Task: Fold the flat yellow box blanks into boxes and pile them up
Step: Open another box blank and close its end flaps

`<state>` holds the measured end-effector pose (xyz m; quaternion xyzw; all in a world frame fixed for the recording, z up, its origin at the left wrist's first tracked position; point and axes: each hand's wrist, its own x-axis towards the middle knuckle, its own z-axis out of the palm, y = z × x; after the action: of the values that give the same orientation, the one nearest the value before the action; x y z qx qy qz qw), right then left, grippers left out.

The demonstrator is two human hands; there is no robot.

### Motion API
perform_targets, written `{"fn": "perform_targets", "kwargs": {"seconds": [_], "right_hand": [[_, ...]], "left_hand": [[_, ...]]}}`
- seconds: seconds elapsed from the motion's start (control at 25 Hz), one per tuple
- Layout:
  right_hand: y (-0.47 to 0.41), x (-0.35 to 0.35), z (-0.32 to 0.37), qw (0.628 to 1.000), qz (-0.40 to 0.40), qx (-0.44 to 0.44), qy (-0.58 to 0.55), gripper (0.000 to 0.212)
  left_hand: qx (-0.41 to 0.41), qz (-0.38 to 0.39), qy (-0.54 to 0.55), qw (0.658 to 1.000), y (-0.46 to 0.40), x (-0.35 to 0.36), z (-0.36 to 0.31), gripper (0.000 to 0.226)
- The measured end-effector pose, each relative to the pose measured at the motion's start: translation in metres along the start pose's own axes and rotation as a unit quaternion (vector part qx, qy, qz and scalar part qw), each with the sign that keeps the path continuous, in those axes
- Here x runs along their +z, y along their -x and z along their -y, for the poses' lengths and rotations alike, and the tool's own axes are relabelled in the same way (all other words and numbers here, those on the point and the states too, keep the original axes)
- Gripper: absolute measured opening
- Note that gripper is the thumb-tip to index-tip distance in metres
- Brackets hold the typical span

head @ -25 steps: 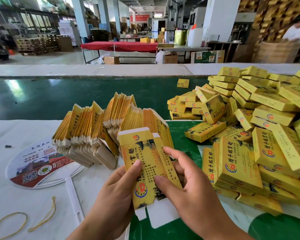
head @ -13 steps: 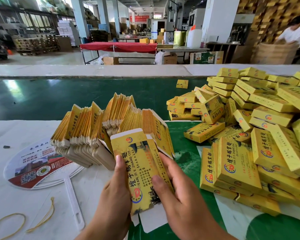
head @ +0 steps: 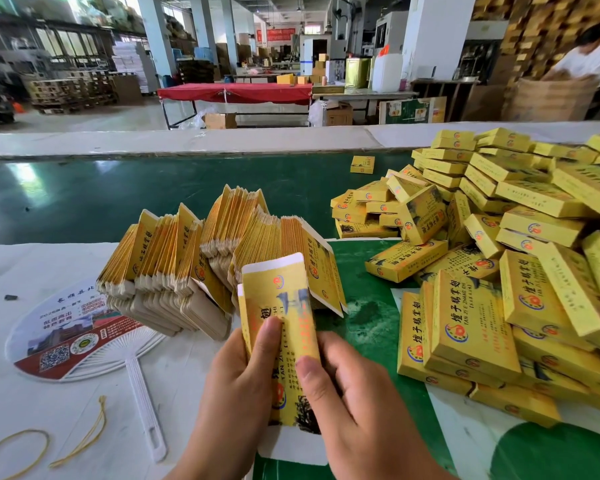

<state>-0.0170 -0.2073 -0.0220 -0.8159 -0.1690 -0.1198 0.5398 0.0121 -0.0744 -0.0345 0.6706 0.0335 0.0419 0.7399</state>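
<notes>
Left hand (head: 238,386) and right hand (head: 354,396) grip one yellow box blank (head: 281,323) upright, thumbs on its printed face. Stack of flat blanks (head: 187,265) behind it; heap of folded boxes (head: 499,271) at right; fan (head: 73,334) at left.

Both forearms run off the bottom edge, so nothing past the wrists shows. The left hand (head: 238,393) and right hand (head: 357,403) cover the lower half of the blank (head: 284,323); only the thumbs lie on its face, the other fingers are hidden behind it, and its print is smeared by motion. The white flap (head: 291,445) below is partly behind the wrists. The pile (head: 520,271) of boxes is cut by the right edge, so its extent cannot be told. The rubber bands (head: 18,448) leave the frame at lower left. The stack (head: 194,258) hides part of the fan (head: 73,334). The person (head: 589,60) in the far corner is blurred.
</notes>
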Motion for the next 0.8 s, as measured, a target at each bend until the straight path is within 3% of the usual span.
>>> {"fn": "perform_targets", "kwargs": {"seconds": [0.2,0.44,0.68,0.8], "right_hand": [[-0.008,-0.010,-0.009,0.995,0.012,0.064,-0.076,0.051],[-0.012,-0.011,-0.007,0.989,-0.004,0.073,-0.132,0.050],[-0.014,-0.015,-0.008,0.990,-0.064,0.072,-0.106,0.046],[-0.014,-0.014,-0.008,0.993,-0.041,0.074,-0.083,0.045]], "left_hand": [[-0.028,0.051,0.042,0.997,-0.001,-0.005,0.001,0.042],[-0.029,0.081,0.067,0.994,-0.003,-0.011,0.000,0.049],[-0.014,0.110,0.016,0.994,-0.001,-0.005,0.008,0.044],[0.015,0.072,0.022,0.997,-0.002,-0.008,0.008,0.043]]}}
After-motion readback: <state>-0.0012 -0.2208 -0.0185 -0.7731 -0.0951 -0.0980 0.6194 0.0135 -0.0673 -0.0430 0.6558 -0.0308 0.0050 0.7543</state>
